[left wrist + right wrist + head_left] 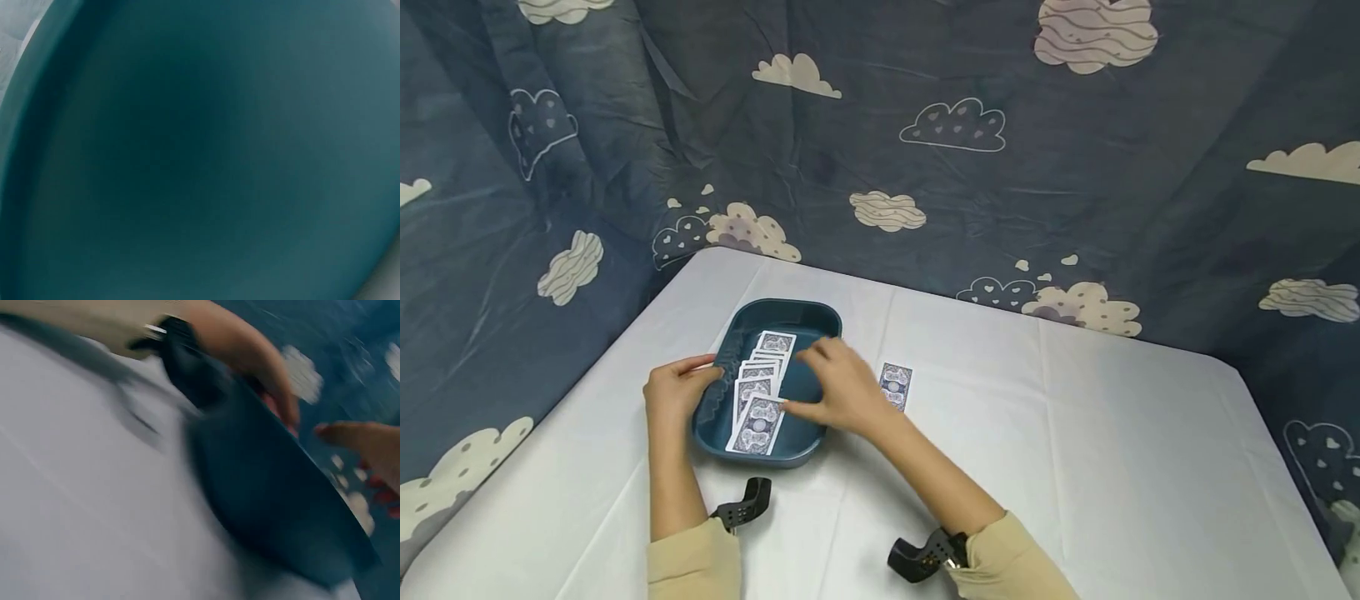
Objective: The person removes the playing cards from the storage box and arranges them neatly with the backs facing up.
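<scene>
A dark teal plastic tray (805, 457) with rounded corners sits on the white-covered table, left of centre. Inside it several playing cards (758, 423) overlap in a row, patterned backs up. My left hand (676, 390) grips the tray's left rim, thumb on the rim side nearest the cards. Over the tray's right side is my right hand (846, 387), thumb and fingers spread apart with nothing between them. Its thumb tip overlaps the nearest card's edge in the head view. The left wrist view is filled by the tray's wall (200, 156). Motion blurs the right wrist view, where the right hand (369, 447) hovers above the tray.
One more playing card (897, 385) lies back up on the table to the right of the tray, partly hidden behind the right hand. White cloth (1112, 467) covers the table. A dark blue curtain with clouds (880, 150) hangs behind and at the sides.
</scene>
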`<state>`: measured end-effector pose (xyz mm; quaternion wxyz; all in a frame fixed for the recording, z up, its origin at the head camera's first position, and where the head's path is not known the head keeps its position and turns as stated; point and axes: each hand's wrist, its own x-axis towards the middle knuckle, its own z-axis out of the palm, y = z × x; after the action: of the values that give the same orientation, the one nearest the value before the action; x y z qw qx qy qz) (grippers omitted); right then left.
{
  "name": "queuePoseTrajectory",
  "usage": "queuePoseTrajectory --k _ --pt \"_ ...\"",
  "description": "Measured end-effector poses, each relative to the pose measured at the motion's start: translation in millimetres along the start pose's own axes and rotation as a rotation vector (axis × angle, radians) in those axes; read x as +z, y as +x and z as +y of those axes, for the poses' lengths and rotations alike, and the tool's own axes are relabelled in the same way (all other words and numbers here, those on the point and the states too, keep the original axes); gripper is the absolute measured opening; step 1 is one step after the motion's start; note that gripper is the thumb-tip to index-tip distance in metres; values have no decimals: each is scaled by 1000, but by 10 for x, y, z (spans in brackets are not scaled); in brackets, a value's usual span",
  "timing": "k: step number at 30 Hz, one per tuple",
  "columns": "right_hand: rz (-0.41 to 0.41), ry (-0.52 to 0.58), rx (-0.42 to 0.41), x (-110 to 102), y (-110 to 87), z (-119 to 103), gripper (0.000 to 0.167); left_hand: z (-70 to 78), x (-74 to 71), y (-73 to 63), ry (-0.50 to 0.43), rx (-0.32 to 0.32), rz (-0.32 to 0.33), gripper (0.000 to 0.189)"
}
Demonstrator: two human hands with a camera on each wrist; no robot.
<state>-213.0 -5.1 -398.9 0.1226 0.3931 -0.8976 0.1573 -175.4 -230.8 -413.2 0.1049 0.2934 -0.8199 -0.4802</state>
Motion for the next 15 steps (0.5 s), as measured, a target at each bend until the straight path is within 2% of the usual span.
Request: queuePoseTrajectory --k 2,4,7,9,11,15 --pt "-139 -70 -56 92 68 -241 71 3 10 1 3 19 5 36" --pt "-259 -163 -62 206 122 -401 76 2 23 1 5 35 6 36" --pt "-365 -256 26 366 175 -507 80 2 38 -1 8 38 -3 36" --pt "-412 -296 94 436 194 -524 84 1 40 -3 7 32 -8 37" --pt "-435 -308 128 477 205 -529 86 5 34 -5 5 30 -5 37" --pt "-415 -304 120 499 221 -542 88 6 18 1 -5 27 0 36"
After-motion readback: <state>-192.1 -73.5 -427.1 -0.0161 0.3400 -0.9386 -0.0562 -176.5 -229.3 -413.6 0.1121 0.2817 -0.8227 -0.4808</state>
